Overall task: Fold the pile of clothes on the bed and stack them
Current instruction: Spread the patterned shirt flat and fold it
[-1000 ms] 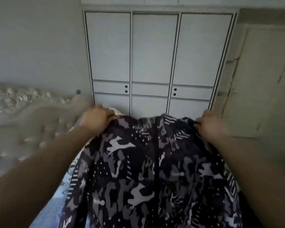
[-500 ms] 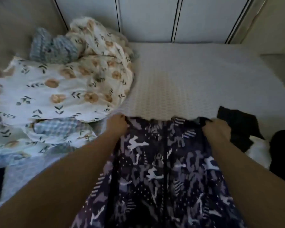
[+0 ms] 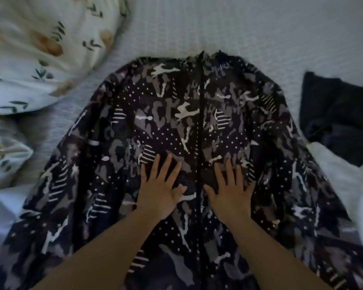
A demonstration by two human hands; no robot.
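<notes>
Your left hand (image 3: 161,193) and right hand (image 3: 231,191), grip wide and flat, press the camo jacket (image 3: 197,126) either side of the zip, smoothing it for folding.

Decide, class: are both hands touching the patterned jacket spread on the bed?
Touching. The head view shows the left hand and the right hand lying flat, fingers spread, on the patterned jacket, one each side of its dark centre line.

A big bed (image 3: 260,28) fills the whole view, covered with a pale bumpy blanket. A soft white pillow (image 3: 29,65) with little leaves and orange spots lies at the top left. The light is dim and a bit blue.
</notes>
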